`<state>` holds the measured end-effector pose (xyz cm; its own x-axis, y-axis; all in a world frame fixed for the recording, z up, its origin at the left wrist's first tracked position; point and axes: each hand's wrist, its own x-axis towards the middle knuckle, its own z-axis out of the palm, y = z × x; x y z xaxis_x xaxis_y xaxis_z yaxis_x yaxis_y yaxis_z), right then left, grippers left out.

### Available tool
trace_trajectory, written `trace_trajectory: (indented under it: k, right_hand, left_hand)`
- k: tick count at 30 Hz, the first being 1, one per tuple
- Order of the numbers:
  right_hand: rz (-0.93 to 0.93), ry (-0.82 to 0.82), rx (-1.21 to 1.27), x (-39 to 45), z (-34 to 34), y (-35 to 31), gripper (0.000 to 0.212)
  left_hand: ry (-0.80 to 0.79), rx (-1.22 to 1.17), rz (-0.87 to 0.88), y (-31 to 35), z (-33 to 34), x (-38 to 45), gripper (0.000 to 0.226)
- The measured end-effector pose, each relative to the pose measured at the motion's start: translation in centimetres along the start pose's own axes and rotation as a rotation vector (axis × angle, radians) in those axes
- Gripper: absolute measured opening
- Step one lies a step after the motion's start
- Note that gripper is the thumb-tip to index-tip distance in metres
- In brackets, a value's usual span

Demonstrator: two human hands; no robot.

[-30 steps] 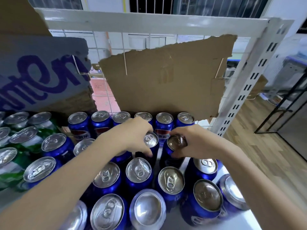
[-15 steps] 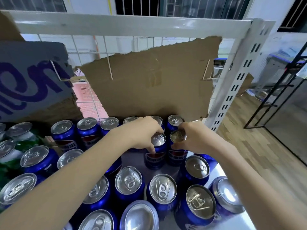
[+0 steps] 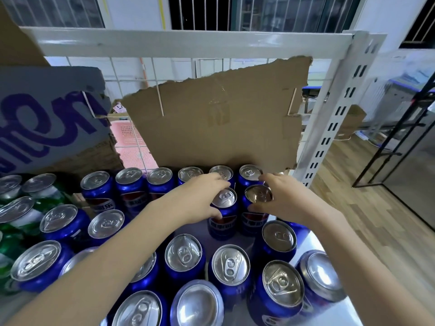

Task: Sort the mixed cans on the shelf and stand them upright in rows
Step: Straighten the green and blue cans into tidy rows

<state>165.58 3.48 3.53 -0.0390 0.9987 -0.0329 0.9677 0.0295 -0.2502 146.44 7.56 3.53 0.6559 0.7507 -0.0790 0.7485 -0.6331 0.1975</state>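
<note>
Blue cans [image 3: 222,216] with silver tops and a red-and-white emblem fill the white shelf [image 3: 329,311], green cans [image 3: 26,217] with white bands stand at left, behind them plain brown cardboard [image 3: 219,123], a grey board [image 3: 47,114] with purple letters, and a pink basket [image 3: 134,147]

Cans [image 3: 183,254] stand on the shelf [image 3: 329,316] before a cardboard sheet [image 3: 219,128], more cans [image 3: 26,217] at left.
</note>
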Motion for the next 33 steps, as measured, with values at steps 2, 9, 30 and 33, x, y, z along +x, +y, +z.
trace_trajectory:
  k: [2, 9, 30, 33]
  right_hand:
    - [0.007, 0.02, 0.012, -0.6, -0.7, 0.6, 0.065]
    - [0.176, 0.009, -0.007, -3.6, -1.7, 2.9, 0.058]
    - [0.012, 0.66, 0.169, -6.1, -4.8, -3.7, 0.052]
    - [-0.07, 0.673, 0.301, -6.0, -5.1, -6.2, 0.048]
  left_hand:
    - [0.057, -0.015, -0.015, 0.1, 0.2, -0.8, 0.077]
    - [0.123, -0.021, -0.111, 0.4, 1.3, -3.2, 0.071]
    - [-0.02, 0.152, -0.23, -3.7, -3.3, -5.4, 0.047]
    - [-0.064, 0.145, -0.249, -4.5, -4.0, -6.9, 0.048]
